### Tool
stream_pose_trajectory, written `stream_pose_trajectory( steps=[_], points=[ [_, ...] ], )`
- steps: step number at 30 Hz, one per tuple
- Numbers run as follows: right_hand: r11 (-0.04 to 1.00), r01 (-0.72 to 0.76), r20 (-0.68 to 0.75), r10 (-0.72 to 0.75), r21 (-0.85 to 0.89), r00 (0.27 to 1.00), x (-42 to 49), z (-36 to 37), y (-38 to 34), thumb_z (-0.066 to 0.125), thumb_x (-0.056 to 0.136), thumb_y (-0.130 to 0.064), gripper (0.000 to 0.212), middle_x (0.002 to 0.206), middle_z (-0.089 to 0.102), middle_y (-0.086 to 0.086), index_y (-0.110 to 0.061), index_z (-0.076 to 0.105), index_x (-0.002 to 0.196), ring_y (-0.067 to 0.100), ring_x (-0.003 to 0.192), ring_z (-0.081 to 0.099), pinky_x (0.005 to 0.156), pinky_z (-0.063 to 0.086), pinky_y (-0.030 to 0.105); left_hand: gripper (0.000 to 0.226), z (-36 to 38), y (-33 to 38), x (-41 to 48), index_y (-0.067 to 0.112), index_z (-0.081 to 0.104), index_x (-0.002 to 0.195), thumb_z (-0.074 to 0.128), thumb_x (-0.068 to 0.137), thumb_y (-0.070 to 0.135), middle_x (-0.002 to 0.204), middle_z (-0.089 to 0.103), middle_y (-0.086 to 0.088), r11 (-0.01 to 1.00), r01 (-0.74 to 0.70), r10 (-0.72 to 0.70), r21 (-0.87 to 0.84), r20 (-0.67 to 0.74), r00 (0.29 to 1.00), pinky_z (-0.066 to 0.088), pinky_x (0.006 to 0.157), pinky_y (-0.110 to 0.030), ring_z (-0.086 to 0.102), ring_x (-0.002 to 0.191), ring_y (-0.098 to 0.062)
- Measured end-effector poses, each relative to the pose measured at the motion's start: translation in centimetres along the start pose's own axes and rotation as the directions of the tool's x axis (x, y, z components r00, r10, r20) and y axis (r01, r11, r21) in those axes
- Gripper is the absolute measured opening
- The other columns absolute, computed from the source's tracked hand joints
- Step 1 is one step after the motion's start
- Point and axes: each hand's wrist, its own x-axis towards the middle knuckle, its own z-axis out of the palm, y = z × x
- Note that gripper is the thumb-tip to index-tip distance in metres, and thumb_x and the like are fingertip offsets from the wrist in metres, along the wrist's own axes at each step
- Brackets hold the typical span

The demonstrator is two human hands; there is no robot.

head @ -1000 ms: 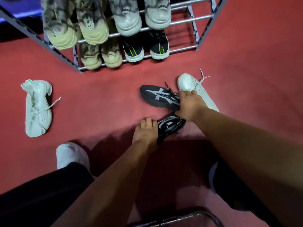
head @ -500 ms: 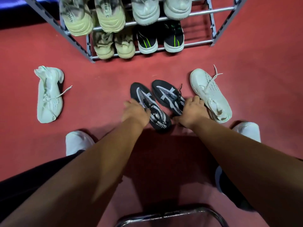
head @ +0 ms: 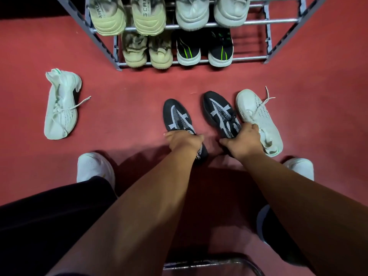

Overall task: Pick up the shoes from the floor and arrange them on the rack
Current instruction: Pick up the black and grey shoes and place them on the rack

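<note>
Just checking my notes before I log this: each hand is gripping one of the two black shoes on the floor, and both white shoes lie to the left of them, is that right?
Not quite. The head view shows the left hand and right hand each on a black shoe, but only one white shoe lies to their left. The other white shoe lies right beside them on the right.
</note>
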Motion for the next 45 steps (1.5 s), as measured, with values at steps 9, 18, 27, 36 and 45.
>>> stream_pose_trajectory(
  steps=[9, 18, 27, 36, 45],
  points=[
    [0.968, 0.247, -0.041, -0.245, 0.047, 0.969, -3.2, -10.5, -5.0, 0.086, 0.071, -0.030, 0.067, 0.129, 0.046, 0.016, -0.006, 0.053, 0.124, 0.039, 0.126, 0.047, 0.110, 0.041, 0.039, 0.066, -10.9, -1.1, -5.9, 0.013, 0.069, 0.125, 0.089, 0.065, 0.030, 0.119, 0.072, -0.003, 0.964, -0.265, 0.264, -0.038, -0.014, 0.964, 0.054, 0.081, -0.028, 0.072, 0.104, -0.025],
    [0.796, 0.563, -0.355, -0.472, 0.224, 0.807, -14.7, -25.3, -14.6, 0.075, 0.057, -0.029, 0.031, 0.073, 0.063, 0.002, -0.017, 0.054, 0.077, 0.018, 0.062, 0.058, 0.054, 0.044, 0.027, 0.082, -28.2, 0.3, -21.7, 0.027, 0.061, 0.114, 0.068, 0.038, 0.055, 0.110, 0.069, 0.003, 0.771, -0.636, 0.588, 0.022, -0.406, 0.699, 0.060, 0.091, -0.038, 0.069, 0.098, -0.019],
    [0.693, 0.700, -0.523, -0.539, 0.171, 0.661, -23.0, -34.1, -22.7, 0.076, 0.057, -0.053, 0.055, 0.098, 0.064, 0.001, -0.023, 0.064, 0.101, 0.017, 0.090, 0.062, 0.075, 0.052, 0.031, 0.063, -41.4, -0.4, -34.1, 0.026, 0.058, 0.104, 0.065, 0.048, 0.054, 0.102, 0.064, 0.000, 0.667, -0.729, 0.656, 0.156, -0.587, 0.475, 0.059, 0.080, -0.039, 0.065, 0.088, -0.021],
    [0.669, 0.702, -0.519, -0.521, 0.245, 0.678, -21.6, -37.4, -33.2, 0.069, 0.060, -0.043, 0.035, 0.093, 0.064, 0.003, -0.024, 0.057, 0.088, 0.021, 0.078, 0.062, 0.057, 0.042, 0.028, 0.050, -47.9, 4.6, -33.5, 0.027, 0.060, 0.100, 0.063, 0.058, 0.053, 0.099, 0.063, 0.000, 0.654, -0.749, 0.615, 0.102, -0.648, 0.449, 0.051, 0.068, -0.036, 0.063, 0.085, -0.021],
    [0.798, 0.575, -0.416, -0.467, 0.182, 0.780, -12.0, -35.5, -40.3, 0.069, 0.070, -0.031, 0.021, 0.084, 0.065, 0.013, -0.011, 0.062, 0.074, 0.026, 0.069, 0.061, 0.046, 0.033, 0.024, 0.037, -49.7, 12.2, -26.0, 0.018, 0.058, 0.085, 0.069, 0.070, 0.050, 0.082, 0.060, 0.000, 0.768, -0.609, 0.574, 0.199, -0.637, 0.515, 0.038, 0.054, -0.030, 0.060, 0.073, -0.026]
  ],
)
